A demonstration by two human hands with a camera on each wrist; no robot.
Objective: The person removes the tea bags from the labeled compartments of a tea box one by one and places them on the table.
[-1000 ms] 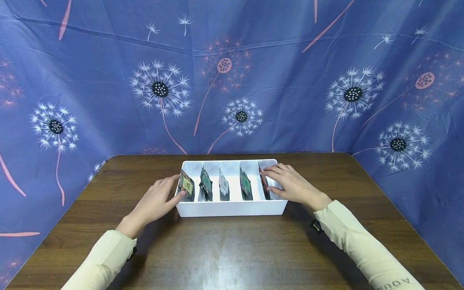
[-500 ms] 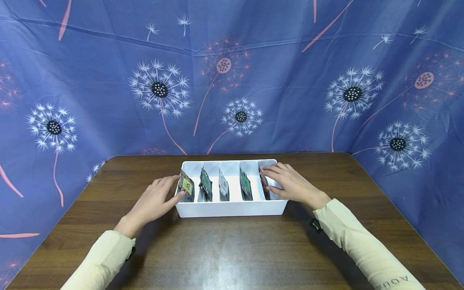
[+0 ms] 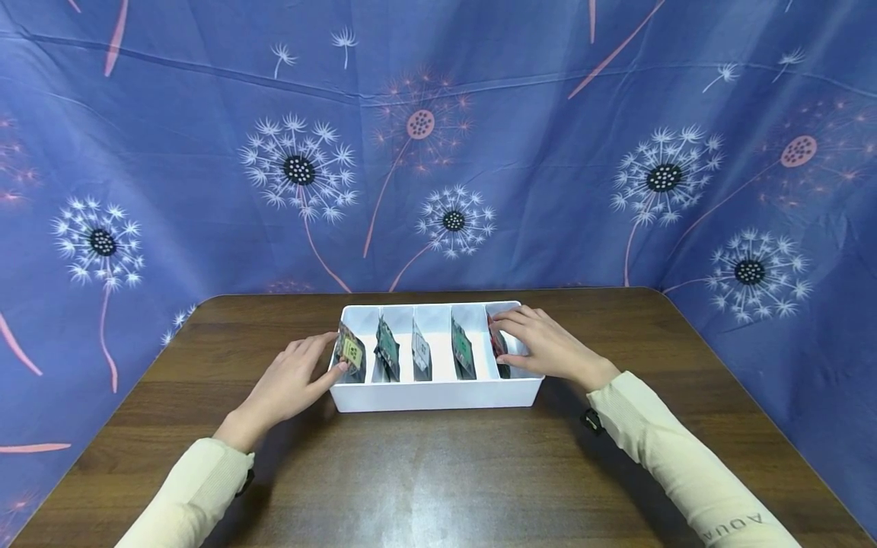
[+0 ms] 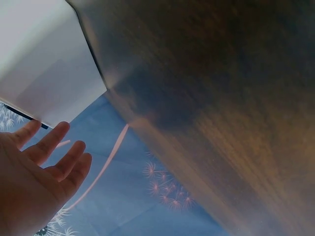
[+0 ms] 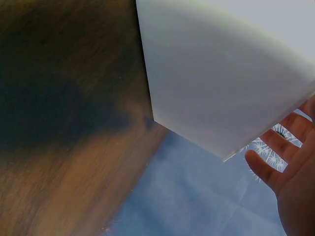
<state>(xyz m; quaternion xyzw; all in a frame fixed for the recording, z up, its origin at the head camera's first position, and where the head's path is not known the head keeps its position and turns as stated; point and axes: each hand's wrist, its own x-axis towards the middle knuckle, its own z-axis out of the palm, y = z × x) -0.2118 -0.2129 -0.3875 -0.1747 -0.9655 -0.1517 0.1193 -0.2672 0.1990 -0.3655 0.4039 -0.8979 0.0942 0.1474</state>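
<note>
In the head view a white divided tray [image 3: 435,396] stands on the table with several slim packets upright in its compartments. My left hand [image 3: 294,377] is at the tray's left end, pinching the packet with a yellow label [image 3: 352,352] between thumb and forefinger. My right hand [image 3: 544,344] reaches over the right end, with thumb and forefinger on a red and dark packet [image 3: 498,342]. In the left wrist view the left hand's other fingers [image 4: 61,147] lie outside the tray's end wall [image 4: 54,69]. The right wrist view shows the right fingers [image 5: 280,147] beyond the wall's rim [image 5: 266,132].
Between the hands, the middle compartments hold a green packet [image 3: 387,350], a white and grey packet [image 3: 421,352] and another green packet [image 3: 463,350]. The brown wooden table [image 3: 425,472] ends at a blue curtain [image 3: 534,152] with dandelion prints.
My right thumb has moved left onto the red and dark packet. The left hand keeps its place at the yellow-labelled packet. The tray has not visibly moved on the table.
</note>
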